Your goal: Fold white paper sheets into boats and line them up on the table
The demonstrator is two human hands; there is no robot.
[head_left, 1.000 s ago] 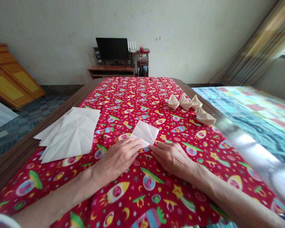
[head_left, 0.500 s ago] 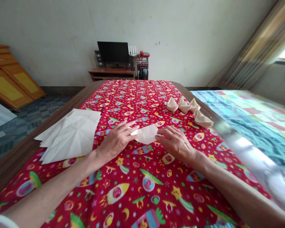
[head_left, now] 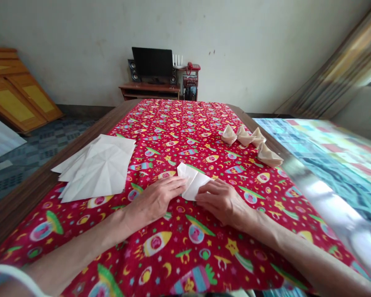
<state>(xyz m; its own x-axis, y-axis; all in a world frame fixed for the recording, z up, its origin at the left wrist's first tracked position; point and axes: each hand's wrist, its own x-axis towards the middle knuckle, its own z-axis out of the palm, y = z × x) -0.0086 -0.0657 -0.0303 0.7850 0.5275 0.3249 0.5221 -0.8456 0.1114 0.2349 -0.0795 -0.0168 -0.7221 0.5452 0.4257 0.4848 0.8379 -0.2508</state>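
Observation:
A small folded sheet of white paper lies on the red tablecloth in front of me, with creases and a raised flap at its upper left. My left hand is at its left side, fingers close together over that edge; the thumb is mostly hidden. At the lower right edge, my right hand pinches the paper with bent fingers. To the left is a fanned stack of creased white paper sheets. Several folded paper pieces with pointed tips stand in a group at the right.
A red patterned tablecloth covers most of the brown wooden table. Beyond it, a monitor with speakers stands on a low desk, beside a red telephone. A bed adjoins the right side; a wooden cabinet stands far left.
The paper has been turned, and a flap now stands up at its upper left. Both hands have moved slightly nearer to me, and the left fingers have come closer together. The camera view has shifted slightly.

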